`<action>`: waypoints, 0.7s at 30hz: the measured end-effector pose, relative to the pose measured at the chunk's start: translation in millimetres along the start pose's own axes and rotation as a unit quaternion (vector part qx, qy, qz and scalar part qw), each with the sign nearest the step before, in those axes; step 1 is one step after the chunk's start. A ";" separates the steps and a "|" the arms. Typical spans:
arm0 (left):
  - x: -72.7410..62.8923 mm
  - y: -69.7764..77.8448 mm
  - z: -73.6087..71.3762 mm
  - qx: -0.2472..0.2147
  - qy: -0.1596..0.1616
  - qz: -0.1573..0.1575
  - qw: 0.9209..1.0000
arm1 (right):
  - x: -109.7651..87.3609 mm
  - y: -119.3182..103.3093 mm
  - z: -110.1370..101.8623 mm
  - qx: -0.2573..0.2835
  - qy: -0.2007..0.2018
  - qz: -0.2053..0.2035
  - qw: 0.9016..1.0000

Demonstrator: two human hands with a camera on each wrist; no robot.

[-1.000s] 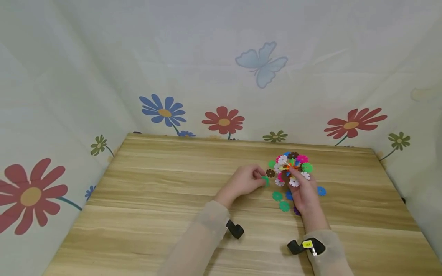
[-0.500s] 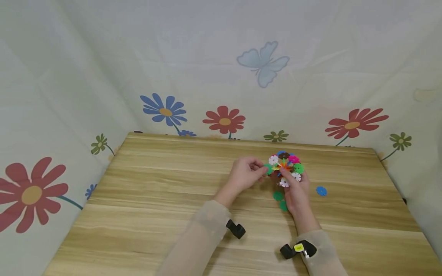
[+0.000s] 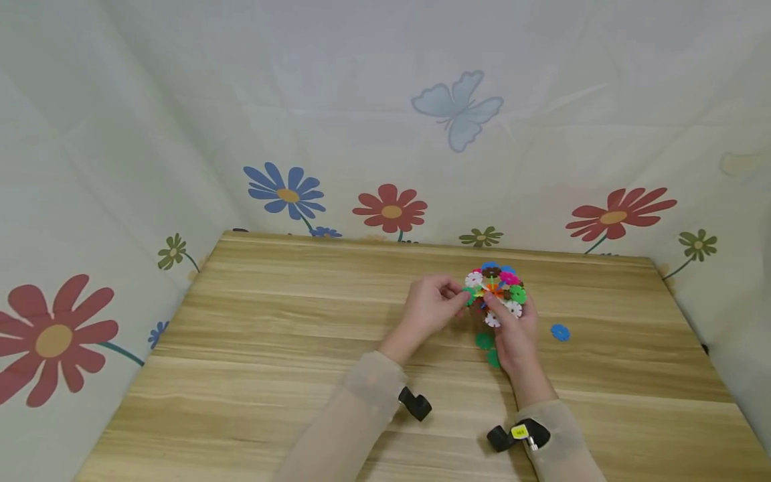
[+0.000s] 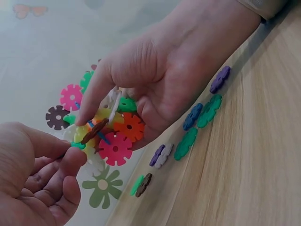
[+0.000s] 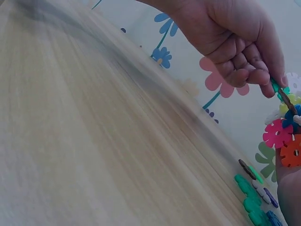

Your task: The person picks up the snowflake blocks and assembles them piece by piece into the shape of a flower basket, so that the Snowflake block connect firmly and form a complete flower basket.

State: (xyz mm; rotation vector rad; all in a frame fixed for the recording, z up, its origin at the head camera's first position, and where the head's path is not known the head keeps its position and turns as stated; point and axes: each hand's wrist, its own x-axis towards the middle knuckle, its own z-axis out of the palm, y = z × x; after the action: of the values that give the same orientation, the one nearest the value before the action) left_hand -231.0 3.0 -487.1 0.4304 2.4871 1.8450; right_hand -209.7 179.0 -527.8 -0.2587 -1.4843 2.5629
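Observation:
My right hand (image 3: 519,335) holds up a rounded cluster of interlocking notched plastic discs (image 3: 508,276), in pink, white, brown, green, orange and blue. To its left, my left hand (image 3: 426,304) pinches a green notched disc (image 3: 468,296) between thumb and forefinger. In the left wrist view this green disc (image 4: 78,146) meets the end of a brown disc (image 4: 95,131) that sticks out of the cluster; whether their slots engage is too small to tell. The right thumb lies across the cluster's front, and the palm hides part of its underside.
Loose discs lie on the wooden table (image 3: 301,321) below the hands: green ones (image 3: 484,341), a blue one (image 3: 560,333) to the right, and in the left wrist view a purple one (image 4: 220,80) and several others. A flower-printed curtain (image 3: 337,120) stands behind the table.
The right hand has shifted left with the cluster, covering some loose discs. My left hand has raised the green disc to the cluster's left side; over the last half second both hands barely moved.

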 end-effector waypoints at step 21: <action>0.5 -0.4 0.0 -0.033 0.018 -0.015 0.999 | -2.0 1.7 2.1 -0.015 -0.015 -0.005 1.000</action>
State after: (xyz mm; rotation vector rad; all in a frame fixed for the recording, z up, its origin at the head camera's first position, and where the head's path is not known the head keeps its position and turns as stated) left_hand -231.5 3.0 -487.3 0.3592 2.4342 1.9341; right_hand -208.4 175.9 -528.1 -0.2167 -1.5304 2.5500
